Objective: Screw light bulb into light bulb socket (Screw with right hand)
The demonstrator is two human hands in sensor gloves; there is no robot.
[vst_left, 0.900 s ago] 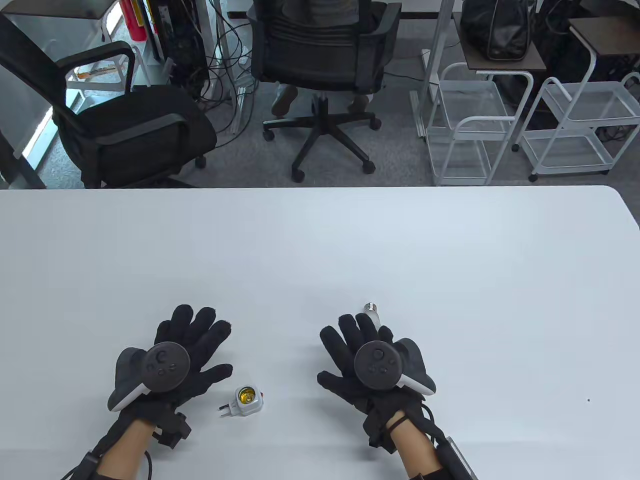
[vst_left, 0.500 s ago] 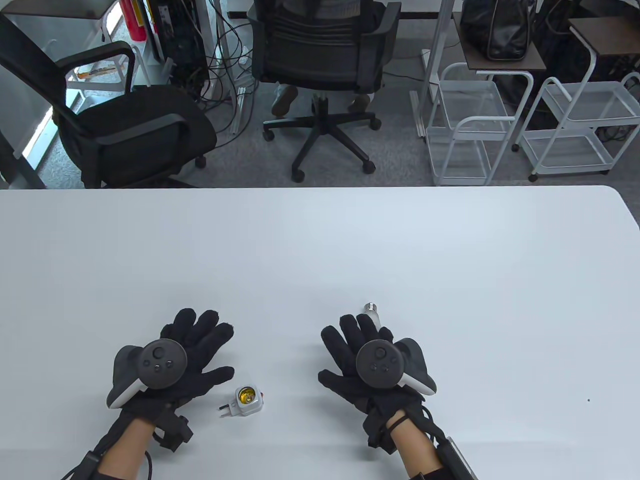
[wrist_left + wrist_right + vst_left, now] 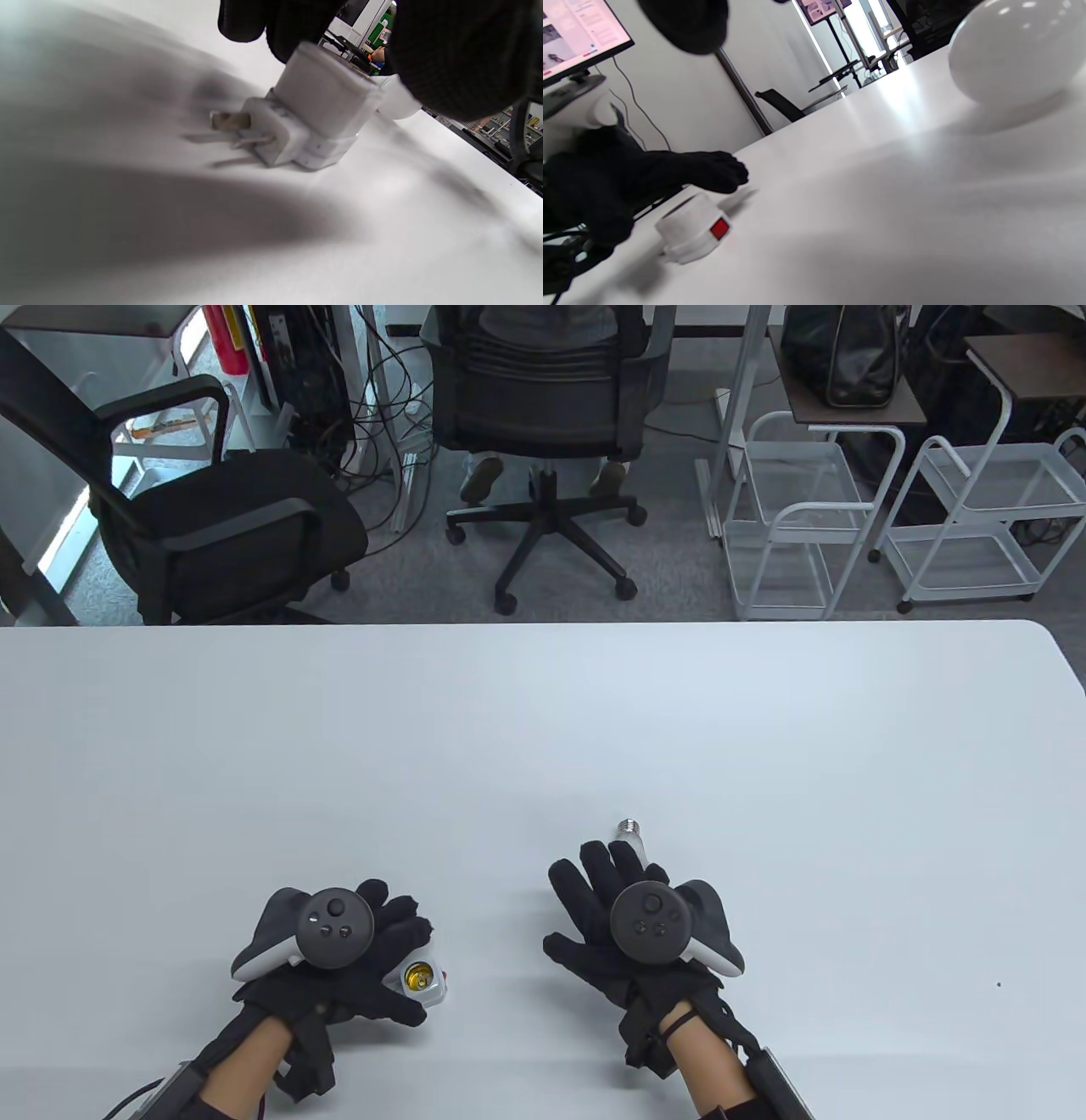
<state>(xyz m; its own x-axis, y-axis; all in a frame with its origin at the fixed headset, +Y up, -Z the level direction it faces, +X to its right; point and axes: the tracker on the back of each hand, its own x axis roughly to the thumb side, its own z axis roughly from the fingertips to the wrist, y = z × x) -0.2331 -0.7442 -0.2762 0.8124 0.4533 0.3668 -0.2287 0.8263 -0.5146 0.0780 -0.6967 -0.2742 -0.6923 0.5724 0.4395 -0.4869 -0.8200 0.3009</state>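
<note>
Broadly, a white table (image 3: 543, 712) fills the lower half of the table view, with both gloved hands near its front edge. Behind it stand two black office chairs (image 3: 212, 517), and white wire carts (image 3: 797, 526) sit off to the right.

On the right, the right hand (image 3: 619, 925) lies flat on the table, fingers spread and holding nothing. The light bulb (image 3: 632, 838) lies on its side just beyond and partly under those fingers, its metal screw base pointing away from the person; the right wrist view shows its round white globe (image 3: 1014, 51) resting on the table.

To the left, the left hand (image 3: 356, 959) curls around the light bulb socket (image 3: 417, 977). This small white plug-in adapter stands on the table with its brass opening facing up, a red button (image 3: 720, 228) on its side and its metal prongs (image 3: 229, 120) sticking out sideways. Gloved fingertips (image 3: 292, 29) sit at the socket's top edge, but whether they actually grip it I cannot tell
</note>
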